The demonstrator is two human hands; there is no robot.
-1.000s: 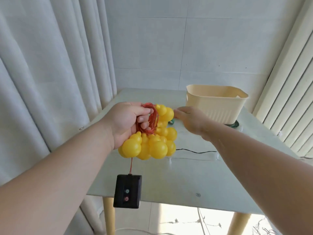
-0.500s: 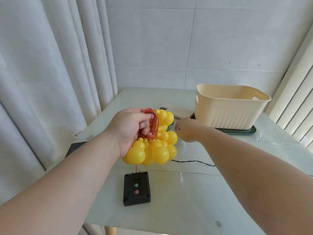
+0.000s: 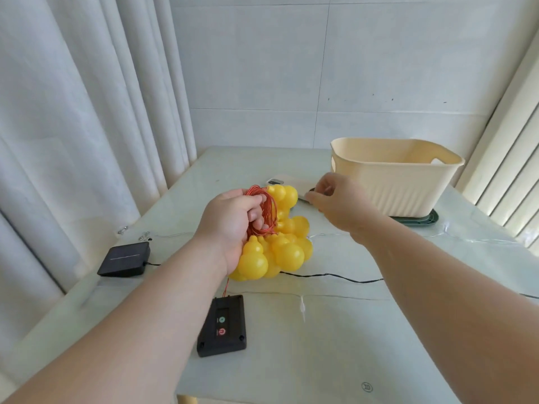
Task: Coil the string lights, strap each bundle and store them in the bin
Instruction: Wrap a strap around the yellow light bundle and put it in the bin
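My left hand point(image 3: 230, 225) grips a coil of red wire point(image 3: 267, 211) with a cluster of yellow gourd-shaped lights point(image 3: 280, 249) hanging below it, just above the table. A red lead runs down to the black battery box point(image 3: 221, 325), which lies on the table. My right hand point(image 3: 338, 202) is beyond the bundle, close to the beige bin point(image 3: 393, 182). Its thumb and fingers pinch a small dark strap-like piece point(image 3: 309, 198) at the table surface; most of that piece is hidden. The bin stands open at the back right, and I cannot see its floor.
A black solar panel box point(image 3: 124, 259) lies at the table's left edge. A black cable point(image 3: 329, 277) and a thin clear light string point(image 3: 303, 309) cross the glass table point(image 3: 320, 360). The bin sits on a green lid point(image 3: 420, 221). Curtains hang at left, blinds at right.
The battery box, hanging below the bundle a second ago, now lies on the table. My right hand has reached forward past the bundle toward the bin's base.
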